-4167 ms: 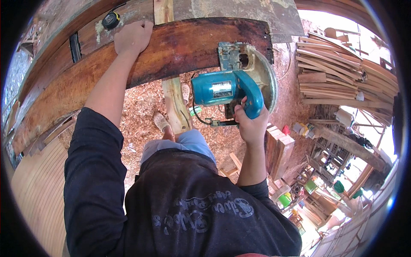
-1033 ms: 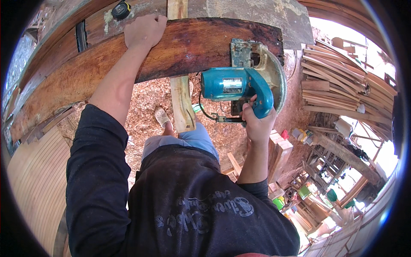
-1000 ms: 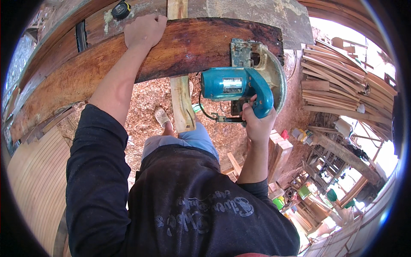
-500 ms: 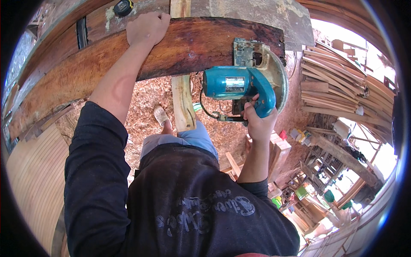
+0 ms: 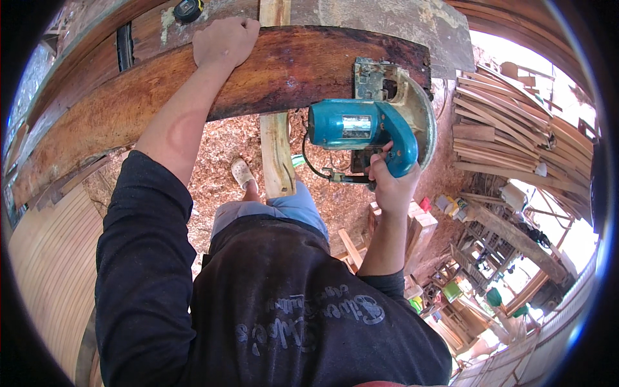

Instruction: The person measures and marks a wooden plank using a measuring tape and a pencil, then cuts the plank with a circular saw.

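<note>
A long reddish-brown wooden plank (image 5: 290, 68) runs from the far left to the right, its right part dark and stained. My left hand (image 5: 225, 44) presses on it with fingers curled toward the far edge, where the fingertips are hidden. Near the plank's right end, a blue circular saw (image 5: 345, 124) rests with its metal base plate on the wood. My right hand (image 5: 393, 180) is wrapped round the saw's rear handle, the thumb on the near side. The blade is hidden under the curved guard, and whether it spins cannot be made out.
Under the plank a pale wooden beam (image 5: 277, 158) points toward me. A tape measure (image 5: 187, 10) lies beyond my left hand. Stacked strips of wood (image 5: 503, 122) stand at the right; wood shavings (image 5: 216, 151) cover the floor. A wide pale board (image 5: 55, 271) is at the left.
</note>
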The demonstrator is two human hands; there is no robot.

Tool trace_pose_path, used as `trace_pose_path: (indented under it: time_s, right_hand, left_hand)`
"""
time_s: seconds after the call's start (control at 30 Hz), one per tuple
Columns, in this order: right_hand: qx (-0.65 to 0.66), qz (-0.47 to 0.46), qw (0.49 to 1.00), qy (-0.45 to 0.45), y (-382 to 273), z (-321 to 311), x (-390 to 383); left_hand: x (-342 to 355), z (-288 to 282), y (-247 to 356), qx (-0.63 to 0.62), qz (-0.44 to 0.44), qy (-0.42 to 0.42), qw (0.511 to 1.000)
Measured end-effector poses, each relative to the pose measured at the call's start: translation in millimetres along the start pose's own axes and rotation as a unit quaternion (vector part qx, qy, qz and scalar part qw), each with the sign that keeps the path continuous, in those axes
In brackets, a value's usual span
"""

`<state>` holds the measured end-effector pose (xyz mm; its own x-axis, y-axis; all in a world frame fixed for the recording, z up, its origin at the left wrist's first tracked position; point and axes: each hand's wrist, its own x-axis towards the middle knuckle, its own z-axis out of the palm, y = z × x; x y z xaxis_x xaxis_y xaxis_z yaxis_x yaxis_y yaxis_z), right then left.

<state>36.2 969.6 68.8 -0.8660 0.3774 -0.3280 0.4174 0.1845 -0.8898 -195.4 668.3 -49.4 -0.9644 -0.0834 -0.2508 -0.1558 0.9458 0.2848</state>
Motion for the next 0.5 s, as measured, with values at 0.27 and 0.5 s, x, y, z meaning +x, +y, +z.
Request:
trace_pose_path:
  time_s: [0.27,0.5]
  right_hand:
    - [0.012,0.010,1.000,0.008,-2.9,2.3,1.1]
    - [0.015,0.005,1.000,0.019,-1.3,3.8,1.3]
  left_hand:
    - [-1.3,-0.3,2.1,-0.007,0.004,0.016,1.000]
    - [-1.6,-4.0,2.3,-0.015,0.005,0.001,1.000]
